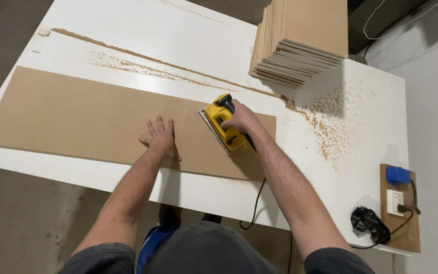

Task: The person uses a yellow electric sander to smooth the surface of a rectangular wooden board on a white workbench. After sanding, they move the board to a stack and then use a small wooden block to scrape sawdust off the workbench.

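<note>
Sanding step: the right hand point(240, 117) grips the yellow sander point(223, 124) at the board's point(77, 116) 3 o'clock end; the left hand point(160, 137) presses flat, fingers spread (holding nothing). Judged next: steady strokes toward 9 o'clock.

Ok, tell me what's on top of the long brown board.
On the long brown board the left hand presses flat with fingers spread, while the right hand grips a yellow power tool standing on it. The board surface beneath the tool and palm is hidden.

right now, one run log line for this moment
left hand: flat on brown board | right hand: grips yellow power saw on board | sawdust on white table | cut panel stack behind
</note>
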